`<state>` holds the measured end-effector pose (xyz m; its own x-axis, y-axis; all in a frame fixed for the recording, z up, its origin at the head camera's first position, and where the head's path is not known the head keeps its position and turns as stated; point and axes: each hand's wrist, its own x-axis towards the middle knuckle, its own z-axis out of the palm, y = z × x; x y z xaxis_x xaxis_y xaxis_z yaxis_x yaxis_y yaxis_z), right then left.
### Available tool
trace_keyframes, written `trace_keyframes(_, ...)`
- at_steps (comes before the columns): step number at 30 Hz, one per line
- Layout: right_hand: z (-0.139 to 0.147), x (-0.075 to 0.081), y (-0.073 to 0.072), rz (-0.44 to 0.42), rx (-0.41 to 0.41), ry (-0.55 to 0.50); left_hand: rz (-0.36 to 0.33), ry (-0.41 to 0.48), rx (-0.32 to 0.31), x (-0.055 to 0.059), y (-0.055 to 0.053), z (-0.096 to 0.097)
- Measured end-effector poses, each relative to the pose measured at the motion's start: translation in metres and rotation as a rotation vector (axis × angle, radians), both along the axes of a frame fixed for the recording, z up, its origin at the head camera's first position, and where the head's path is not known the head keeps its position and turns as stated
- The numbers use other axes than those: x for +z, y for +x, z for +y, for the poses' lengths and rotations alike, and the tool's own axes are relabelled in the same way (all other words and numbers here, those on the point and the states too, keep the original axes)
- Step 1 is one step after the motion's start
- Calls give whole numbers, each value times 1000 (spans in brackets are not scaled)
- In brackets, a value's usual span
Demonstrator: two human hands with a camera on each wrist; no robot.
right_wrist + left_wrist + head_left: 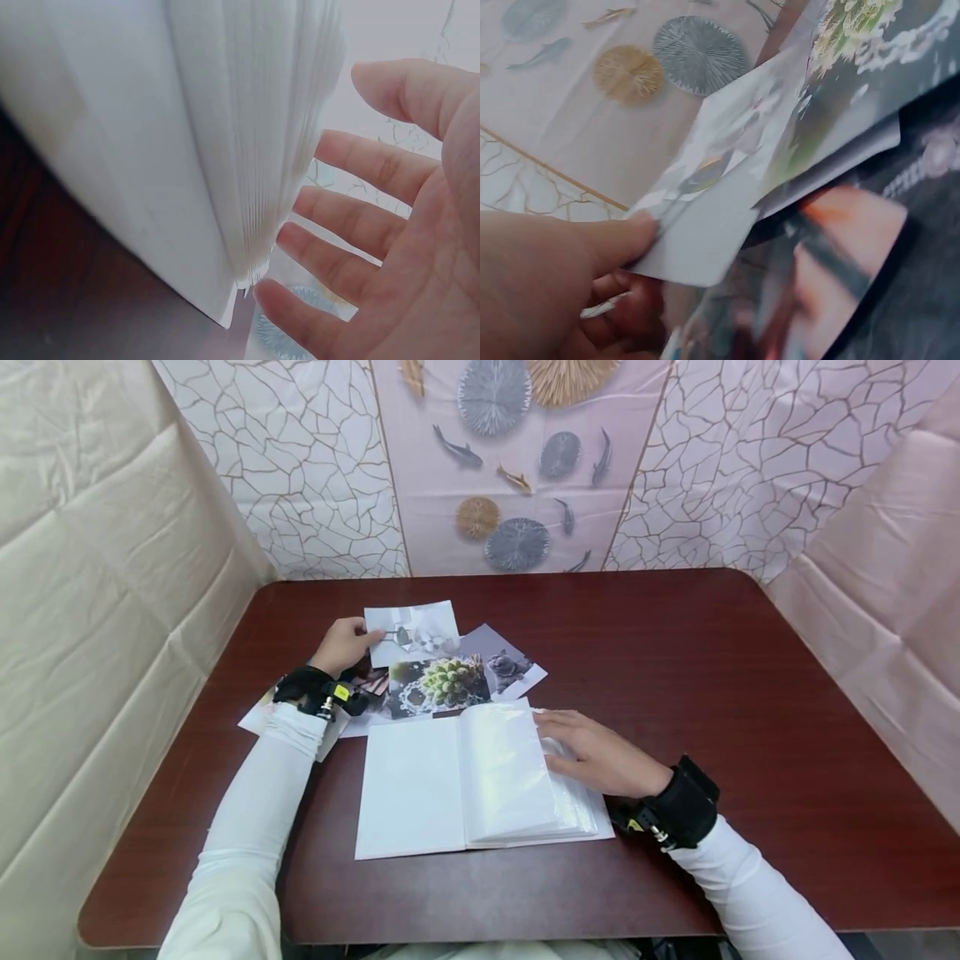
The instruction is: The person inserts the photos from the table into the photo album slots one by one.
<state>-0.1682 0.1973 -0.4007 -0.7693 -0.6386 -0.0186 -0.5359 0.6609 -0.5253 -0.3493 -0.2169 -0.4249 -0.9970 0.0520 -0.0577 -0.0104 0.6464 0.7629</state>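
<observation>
My left hand [342, 645] pinches the left edge of a pale photo print [416, 618], its thumb lying on top in the left wrist view. The print is tilted up over other photos, among them one of a green succulent [450, 682] and one with a dark flower [508, 667]. An open white photo album [411, 789] with clear sleeve pages [504, 768] lies in front of them. At the album's right side is my right hand [600, 752], fingers extended and spread. In the right wrist view those fingertips [289, 236] are right at the page edges.
More photos [258, 714] lie partly under the left wrist. The dark red-brown table [675, 652] extends to the right and behind. Patterned cloth [517, 485] hangs along its far edge, and pale cloth drapes [112, 568] stand at both sides.
</observation>
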Motion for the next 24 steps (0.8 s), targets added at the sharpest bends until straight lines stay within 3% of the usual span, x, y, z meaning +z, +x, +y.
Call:
trace_keyframes(4, -2, 0, -1, 18, -15, -17, 34, 95, 19, 9, 8, -4)
trace_keyframes(9, -5, -2, -1, 12, -92, -62, 16, 187, 29, 19, 17, -6)
trace_keyframes(16, -6, -6, 1, -4, -207, -191, 24, 220, -54, 27, 29, -1)
trace_keyframes(24, -12, -4, -15, -59, -181, -221, 46, 233, -133, 34, 38, 5)
